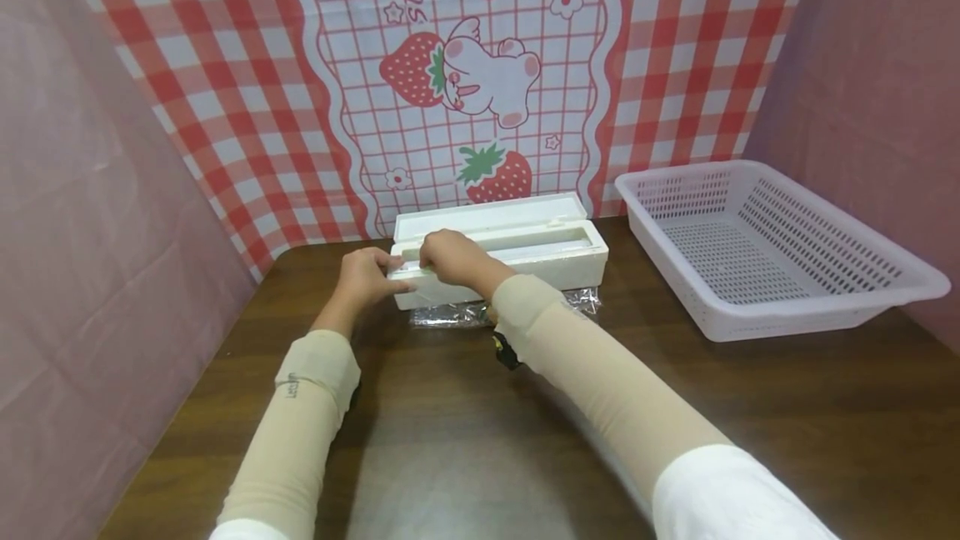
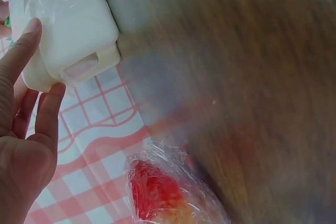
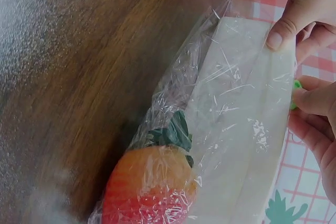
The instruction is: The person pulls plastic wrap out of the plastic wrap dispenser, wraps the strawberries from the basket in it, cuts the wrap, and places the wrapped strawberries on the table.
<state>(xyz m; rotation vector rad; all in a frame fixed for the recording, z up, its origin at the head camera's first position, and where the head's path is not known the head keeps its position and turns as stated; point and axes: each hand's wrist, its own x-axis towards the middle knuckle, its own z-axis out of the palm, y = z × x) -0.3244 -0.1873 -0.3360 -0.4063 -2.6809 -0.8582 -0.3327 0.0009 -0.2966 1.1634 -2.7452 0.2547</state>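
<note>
A long white cling film box (image 1: 555, 272) stands near the back of the table, its lid (image 1: 487, 217) tipped up behind it. Clear film (image 1: 450, 317) hangs down its front onto the table. My left hand (image 1: 362, 280) grips the box's left end, thumb on the near side. At the top edge close by, my right hand (image 1: 453, 257) pinches a small green slide cutter (image 3: 297, 88), mostly hidden by the fingers. Against the front, a red-and-orange fruit (image 3: 152, 182) with green leaves lies under the film. My right forearm hides most of it in the head view.
A white perforated plastic basket (image 1: 806, 311) stands at the right of the brown wooden table (image 1: 442, 432). Behind hangs a red-and-white checked cloth (image 1: 652, 57) with strawberry prints. Pink cloth (image 1: 97, 273) closes off both sides.
</note>
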